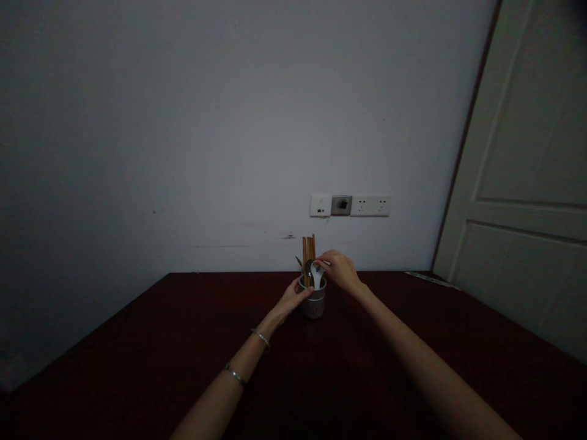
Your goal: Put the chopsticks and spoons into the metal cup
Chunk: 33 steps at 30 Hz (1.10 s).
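A grey utensil holder [313,307] stands upright on the dark red table. Several wooden chopsticks [309,247] rise out of it, with a dark metal spoon [309,266] in front of them. My left hand [293,298] grips the holder's left side near the rim. At the upper right of the holder, my right hand [339,269] pinches the bowl end of a white soup spoon [317,275]. That spoon's handle points down into the holder, and its lower end is hidden inside. Another thin metal utensil [299,261] leans out to the left.
The table [137,342] runs back to a pale wall [229,122]. Sockets and switch plates [370,206] sit on the wall above the holder. A white panelled door [527,153] is at the right.
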Motion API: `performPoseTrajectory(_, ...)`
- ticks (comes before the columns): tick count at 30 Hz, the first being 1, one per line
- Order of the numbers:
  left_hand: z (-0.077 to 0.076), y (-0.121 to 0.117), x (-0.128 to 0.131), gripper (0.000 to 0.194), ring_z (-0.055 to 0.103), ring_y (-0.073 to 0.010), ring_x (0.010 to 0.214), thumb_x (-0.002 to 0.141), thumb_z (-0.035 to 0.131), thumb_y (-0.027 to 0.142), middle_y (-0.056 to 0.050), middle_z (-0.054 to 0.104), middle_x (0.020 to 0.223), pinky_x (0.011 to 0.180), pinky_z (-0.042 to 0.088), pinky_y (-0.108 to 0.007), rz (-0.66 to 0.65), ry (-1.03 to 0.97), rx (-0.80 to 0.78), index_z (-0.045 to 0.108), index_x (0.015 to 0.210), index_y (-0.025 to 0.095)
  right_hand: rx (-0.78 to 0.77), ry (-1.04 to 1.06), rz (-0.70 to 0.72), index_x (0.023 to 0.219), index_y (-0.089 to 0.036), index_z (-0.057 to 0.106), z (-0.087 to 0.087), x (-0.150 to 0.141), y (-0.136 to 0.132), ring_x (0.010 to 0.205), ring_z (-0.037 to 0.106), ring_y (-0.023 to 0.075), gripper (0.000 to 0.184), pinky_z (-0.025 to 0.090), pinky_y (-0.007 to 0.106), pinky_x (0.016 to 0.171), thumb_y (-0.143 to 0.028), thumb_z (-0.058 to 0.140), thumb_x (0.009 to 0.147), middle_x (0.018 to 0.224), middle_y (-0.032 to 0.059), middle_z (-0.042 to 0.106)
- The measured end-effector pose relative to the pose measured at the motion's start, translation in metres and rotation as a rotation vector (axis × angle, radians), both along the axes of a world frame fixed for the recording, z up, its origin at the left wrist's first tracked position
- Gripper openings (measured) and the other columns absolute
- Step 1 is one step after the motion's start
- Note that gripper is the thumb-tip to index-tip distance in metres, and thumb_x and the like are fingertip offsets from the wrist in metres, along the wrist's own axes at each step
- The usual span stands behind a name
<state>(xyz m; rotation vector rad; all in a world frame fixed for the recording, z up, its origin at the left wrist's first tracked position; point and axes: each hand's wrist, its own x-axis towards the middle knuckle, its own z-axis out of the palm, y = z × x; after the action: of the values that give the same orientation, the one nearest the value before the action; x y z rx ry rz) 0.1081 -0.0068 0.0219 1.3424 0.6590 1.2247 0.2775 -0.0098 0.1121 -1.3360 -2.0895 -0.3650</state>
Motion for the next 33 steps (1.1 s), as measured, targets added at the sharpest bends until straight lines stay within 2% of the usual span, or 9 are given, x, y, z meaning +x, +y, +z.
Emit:
performPoseTrajectory(15,0.005,-0.007,0.000,0.059,0.052,-0.0259,0.111,0.063,0.074,0.038,-0.014,0.058,0.120,0.099,0.035,-0.036,0.020,0.081,-0.008,0.057,0.113,0.011,-0.098,-0.017,0.052,0.091,-0.023,0.069,-0.014,0.000,0.001,0.095,0.057,0.0190,0.025,0.042,0.027,0.077,-0.036,0.049,0.086,0.096,0.0050,0.068)
performPoseTrajectory(22,0.008,-0.012,0.001,0.055,0.053,-0.0251,0.110,0.064,0.074,0.038,-0.012,0.060,0.117,0.098,0.035,-0.036,0.017,0.073,-0.004,0.059,0.110,0.012,-0.135,-0.062,0.060,0.089,-0.024,0.070,-0.018,0.001,-0.001,0.093,0.058,0.0188,0.024,0.043,0.026,0.074,-0.034,0.049,0.086,0.096,0.0054,0.068)
performPoseTrajectory(33,0.000,-0.004,0.000,0.056,0.054,-0.0246,0.109,0.064,0.073,0.038,-0.012,0.060,0.117,0.099,0.035,-0.037,0.022,0.063,0.009,0.058,0.112,0.013,-0.153,-0.025,0.104,0.092,-0.024,0.070,-0.022,0.003,-0.001,0.089,0.060,0.0165,0.023,0.043,0.024,0.075,-0.034,0.050,0.084,0.095,0.0034,0.068)
